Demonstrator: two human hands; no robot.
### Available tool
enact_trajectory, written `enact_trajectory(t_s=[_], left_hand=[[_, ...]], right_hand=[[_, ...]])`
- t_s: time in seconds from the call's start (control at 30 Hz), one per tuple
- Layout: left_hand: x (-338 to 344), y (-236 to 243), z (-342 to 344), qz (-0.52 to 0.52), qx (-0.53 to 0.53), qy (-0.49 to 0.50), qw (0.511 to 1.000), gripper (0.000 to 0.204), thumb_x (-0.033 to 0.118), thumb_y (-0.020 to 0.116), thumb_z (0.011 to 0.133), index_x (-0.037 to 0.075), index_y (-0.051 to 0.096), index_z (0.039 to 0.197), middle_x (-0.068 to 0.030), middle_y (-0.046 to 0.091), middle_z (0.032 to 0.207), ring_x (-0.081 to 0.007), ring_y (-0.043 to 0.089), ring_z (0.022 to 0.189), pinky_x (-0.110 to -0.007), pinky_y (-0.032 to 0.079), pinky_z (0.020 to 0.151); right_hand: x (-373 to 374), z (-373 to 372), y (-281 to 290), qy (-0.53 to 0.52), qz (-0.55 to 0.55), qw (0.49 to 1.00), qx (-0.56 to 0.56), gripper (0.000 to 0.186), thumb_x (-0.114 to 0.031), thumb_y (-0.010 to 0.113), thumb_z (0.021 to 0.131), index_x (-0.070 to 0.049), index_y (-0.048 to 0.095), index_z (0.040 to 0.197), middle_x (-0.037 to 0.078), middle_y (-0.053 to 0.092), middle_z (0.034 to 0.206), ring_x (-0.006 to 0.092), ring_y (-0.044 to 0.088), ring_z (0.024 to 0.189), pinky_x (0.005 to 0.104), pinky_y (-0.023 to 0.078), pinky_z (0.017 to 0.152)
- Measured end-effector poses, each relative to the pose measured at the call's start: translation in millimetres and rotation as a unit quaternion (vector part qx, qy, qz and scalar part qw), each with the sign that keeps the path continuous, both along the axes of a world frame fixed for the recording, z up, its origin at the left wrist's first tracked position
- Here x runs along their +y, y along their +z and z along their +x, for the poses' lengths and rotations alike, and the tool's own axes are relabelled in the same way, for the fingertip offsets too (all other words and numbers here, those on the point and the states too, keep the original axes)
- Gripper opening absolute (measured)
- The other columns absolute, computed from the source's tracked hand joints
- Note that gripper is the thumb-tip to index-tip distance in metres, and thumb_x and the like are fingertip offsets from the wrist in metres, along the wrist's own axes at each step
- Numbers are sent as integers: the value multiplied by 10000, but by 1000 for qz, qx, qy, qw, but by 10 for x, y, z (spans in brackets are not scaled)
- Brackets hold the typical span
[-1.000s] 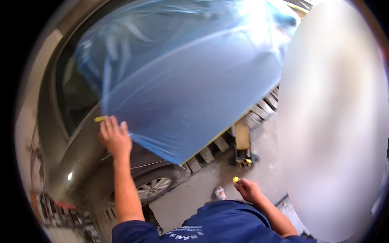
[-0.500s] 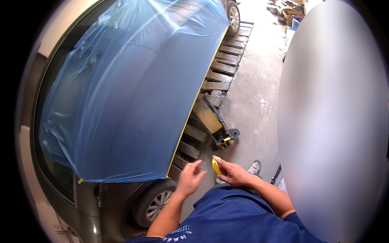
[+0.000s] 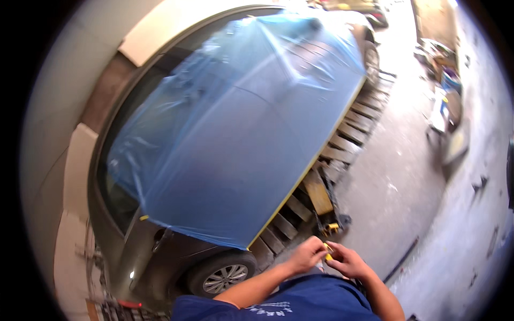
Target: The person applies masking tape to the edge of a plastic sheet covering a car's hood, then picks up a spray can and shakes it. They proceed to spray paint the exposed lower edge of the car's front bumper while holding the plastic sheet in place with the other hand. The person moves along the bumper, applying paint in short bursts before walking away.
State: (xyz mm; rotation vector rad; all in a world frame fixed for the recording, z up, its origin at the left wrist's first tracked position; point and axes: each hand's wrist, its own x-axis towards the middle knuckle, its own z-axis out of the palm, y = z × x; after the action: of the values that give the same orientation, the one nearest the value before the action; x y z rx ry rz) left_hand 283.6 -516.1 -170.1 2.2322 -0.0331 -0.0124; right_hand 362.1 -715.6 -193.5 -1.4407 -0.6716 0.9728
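Note:
My right hand (image 3: 347, 262) holds a small roll of yellow masking tape (image 3: 328, 257) in front of my body. My left hand (image 3: 308, 255) is closed, its fingertips meeting the near side of the roll; the exact grip is partly hidden. Left and ahead of my hands, a dark car (image 3: 140, 262) has a blue translucent plastic sheet (image 3: 235, 155) over its side. A yellow tape strip (image 3: 304, 176) runs along the sheet's lower edge. Another bit of yellow tape (image 3: 143, 218) sits at its near upper corner.
A yellow-and-black floor jack (image 3: 319, 198) lies by wooden slats (image 3: 350, 128) beside the car. The near wheel (image 3: 224, 275) is close to my left forearm. To the right, a pale wall (image 3: 455, 257) borders the concrete floor (image 3: 393, 171), with clutter (image 3: 441, 107) farther back.
My hands have come together at the tape roll; before, the left hand was apart from it. The view has swung, so the car now sits farther right and the wall shows.

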Motion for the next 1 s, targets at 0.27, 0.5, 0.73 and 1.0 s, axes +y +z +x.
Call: enact_trajectory(t_s=[0.27, 0.5, 0.73, 1.0], left_hand=[[147, -2, 116, -15, 6, 60, 998, 133, 165, 656, 885, 36, 653, 919, -131, 609, 897, -301, 625, 820, -381, 502, 714], [725, -109, 428, -69, 38, 54, 995, 549, 171, 694, 886, 28, 431, 1346, -122, 643, 924, -213, 648, 812, -342, 524, 757], [995, -123, 1230, -104, 80, -16, 991, 415, 138, 675, 904, 12, 534, 1274, -72, 646, 941, -133, 619, 811, -280, 514, 750], [397, 260, 2418, -179, 100, -149, 967, 268, 122, 604, 960, -20, 593, 1187, -52, 651, 1010, -118, 611, 915, -274, 494, 843]], right_hand=[[240, 147, -70, -28, -82, 993, -76, 480, -274, 682, 895, -48, 554, 1299, 125, 710, 888, 189, 669, 771, 324, 522, 739], [737, 516, -97, -77, -50, 989, -120, 453, -273, 664, 920, -78, 538, 1309, 104, 678, 848, 188, 635, 747, 337, 506, 714], [534, 705, -167, -227, -99, 968, -30, 465, -245, 657, 907, -54, 533, 1312, 108, 699, 964, 186, 656, 837, 342, 516, 780], [-228, 1108, -505, -338, -71, 932, 109, 448, -192, 629, 939, -4, 508, 1328, 39, 645, 835, 76, 571, 679, 242, 476, 591]])
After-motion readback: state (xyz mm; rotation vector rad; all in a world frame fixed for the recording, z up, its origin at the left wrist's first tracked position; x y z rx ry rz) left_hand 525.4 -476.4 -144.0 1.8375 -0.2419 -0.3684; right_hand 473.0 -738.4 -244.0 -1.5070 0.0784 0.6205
